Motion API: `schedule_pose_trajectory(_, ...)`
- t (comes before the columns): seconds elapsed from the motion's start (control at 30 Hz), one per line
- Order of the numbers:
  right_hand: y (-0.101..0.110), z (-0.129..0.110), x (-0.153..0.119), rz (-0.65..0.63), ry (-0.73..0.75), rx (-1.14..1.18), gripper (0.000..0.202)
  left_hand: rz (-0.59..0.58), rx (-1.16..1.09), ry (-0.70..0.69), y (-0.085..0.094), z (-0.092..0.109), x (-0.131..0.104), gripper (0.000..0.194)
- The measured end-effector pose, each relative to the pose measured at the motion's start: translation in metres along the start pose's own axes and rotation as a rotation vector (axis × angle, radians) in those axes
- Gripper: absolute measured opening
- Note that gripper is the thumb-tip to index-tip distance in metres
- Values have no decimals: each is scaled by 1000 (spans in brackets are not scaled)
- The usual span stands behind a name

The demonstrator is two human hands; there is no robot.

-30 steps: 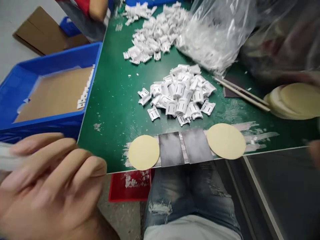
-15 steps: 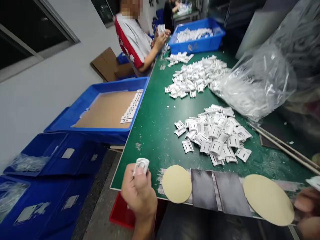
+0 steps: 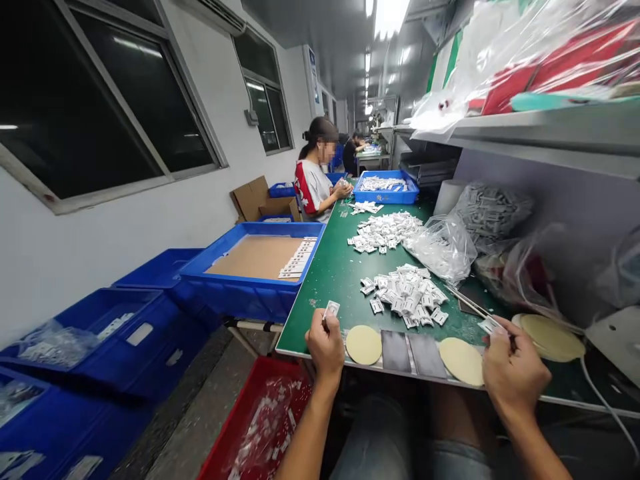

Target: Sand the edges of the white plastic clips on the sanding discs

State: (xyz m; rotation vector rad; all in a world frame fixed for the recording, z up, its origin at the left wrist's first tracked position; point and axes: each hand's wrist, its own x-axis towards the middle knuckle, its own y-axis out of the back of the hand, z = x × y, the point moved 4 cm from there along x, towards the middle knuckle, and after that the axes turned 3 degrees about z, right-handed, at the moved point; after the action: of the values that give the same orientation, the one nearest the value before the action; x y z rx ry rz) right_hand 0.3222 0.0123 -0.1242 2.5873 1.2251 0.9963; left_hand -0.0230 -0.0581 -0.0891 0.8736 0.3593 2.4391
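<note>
My left hand [image 3: 326, 343] is closed around a small white plastic part [image 3: 331, 308], held upright above the front edge of the green table [image 3: 335, 263]. At the right, my right hand [image 3: 515, 360] pinches another white part [image 3: 489, 325] between thumb and fingers. Between the hands, a round yellow disc [image 3: 364, 345], two dark grey rectangular pads [image 3: 395, 351] and a second yellow disc [image 3: 461, 361] lie along the edge. A heap of white parts [image 3: 407, 293] sits just behind them.
A blue tray [image 3: 240, 277] with a brown board and a row of white pieces stands left of the table. Below is a red bin [image 3: 240, 410]. Farther back are another white heap [image 3: 385, 230], a plastic bag [image 3: 443, 247] and a seated person [image 3: 316, 183].
The view has tilted up and widened, showing windows, ceiling lights and a shelf. My right hand has come fully into view with its white part. My left hand still holds its part.
</note>
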Motion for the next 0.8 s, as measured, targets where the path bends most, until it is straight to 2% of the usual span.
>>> schedule_pose_trajectory(0.2, -10, -6, 6, -9, -26, 3, 46, 35, 18, -40, -9, -10, 2, 27)
schedule_pose_trajectory(0.3, -12, -6, 7, -16, -51, 21, 39, 10, 28, -25, -13, -13, 4, 23)
schedule_pose_trajectory(0.47, -8, -15, 5, -47, -80, 84, 33, -24, 14, 8, -14, -13, 6, 27)
schedule_pose_trajectory(0.67, -6, -28, 3, -189, -150, 223, 32, -18, -27, 33, -11, -8, 4, 20)
schedule_pose_trajectory(0.8, 3, -26, 19, -332, -293, 338, 36, -29, -49, 74, -15, -14, 2, 21)
